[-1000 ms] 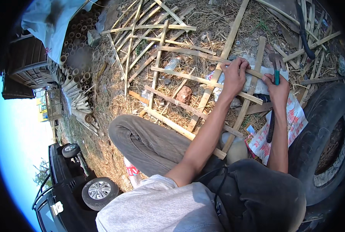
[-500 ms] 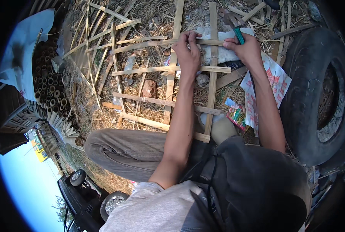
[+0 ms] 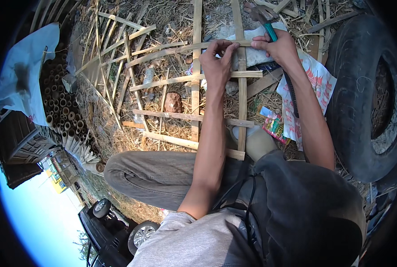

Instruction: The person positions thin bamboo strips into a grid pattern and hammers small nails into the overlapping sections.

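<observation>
A lattice frame of split bamboo slats (image 3: 194, 118) lies on straw-covered ground in front of my knees. My left hand (image 3: 217, 64) rests on the frame's far part, fingers pinching where a cross slat (image 3: 172, 50) meets an upright slat (image 3: 241, 98). My right hand (image 3: 278, 48) sits just to the right of it, closed around the teal handle of a hammer-like tool (image 3: 266, 24) whose dark head points away from me. The two hands almost touch at the slat crossing.
A big worn tyre (image 3: 363, 102) lies at the right, with printed paper sheets (image 3: 316, 78) and a colourful packet (image 3: 274, 125) beside it. A stack of bamboo tubes (image 3: 60, 104), a white cloth (image 3: 27, 66), more loose slats (image 3: 114, 49) and a stone (image 3: 173, 102) are left.
The view has swung so the frame now lies straight ahead. Both hands have come closer together at the far cross slat; the right one still holds the tool.
</observation>
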`<state>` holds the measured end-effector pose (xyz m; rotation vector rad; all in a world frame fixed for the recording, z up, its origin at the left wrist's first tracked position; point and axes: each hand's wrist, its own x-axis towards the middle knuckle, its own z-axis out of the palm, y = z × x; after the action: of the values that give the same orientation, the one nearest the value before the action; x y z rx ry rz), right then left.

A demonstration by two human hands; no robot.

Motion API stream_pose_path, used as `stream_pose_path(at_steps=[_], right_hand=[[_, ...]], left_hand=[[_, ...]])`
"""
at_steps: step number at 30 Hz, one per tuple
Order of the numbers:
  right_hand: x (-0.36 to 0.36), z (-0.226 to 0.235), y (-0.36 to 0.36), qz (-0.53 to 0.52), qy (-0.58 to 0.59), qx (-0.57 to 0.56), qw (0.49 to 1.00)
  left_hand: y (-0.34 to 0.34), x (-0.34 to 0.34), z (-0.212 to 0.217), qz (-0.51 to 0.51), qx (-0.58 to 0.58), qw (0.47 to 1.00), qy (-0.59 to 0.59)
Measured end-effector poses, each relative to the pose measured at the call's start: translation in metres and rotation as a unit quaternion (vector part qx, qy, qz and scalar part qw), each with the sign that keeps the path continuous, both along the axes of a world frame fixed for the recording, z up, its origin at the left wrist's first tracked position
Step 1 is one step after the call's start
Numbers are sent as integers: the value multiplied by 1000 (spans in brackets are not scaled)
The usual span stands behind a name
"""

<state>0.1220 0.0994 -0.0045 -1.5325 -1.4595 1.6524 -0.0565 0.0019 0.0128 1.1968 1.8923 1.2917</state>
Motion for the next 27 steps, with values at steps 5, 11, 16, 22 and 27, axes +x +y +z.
stream_pose_path(at_steps=[5, 11, 16, 22, 27], right_hand=[[6, -1, 3, -8, 36, -14, 999], [4, 2, 3, -22, 29, -10, 999], [3, 5, 4, -3, 27, -23, 999], [4, 6, 5, -4, 22, -33, 999], [3, 8, 6, 1, 25, -39, 999]], left_hand=[[0, 2, -4, -35, 47, 998, 29], [1, 0, -5, -38, 11, 996, -80], [4, 4, -2, -60, 35, 997, 15], [7, 7, 13, -86, -18, 993, 75], [9, 8, 16, -103, -17, 989, 107]])
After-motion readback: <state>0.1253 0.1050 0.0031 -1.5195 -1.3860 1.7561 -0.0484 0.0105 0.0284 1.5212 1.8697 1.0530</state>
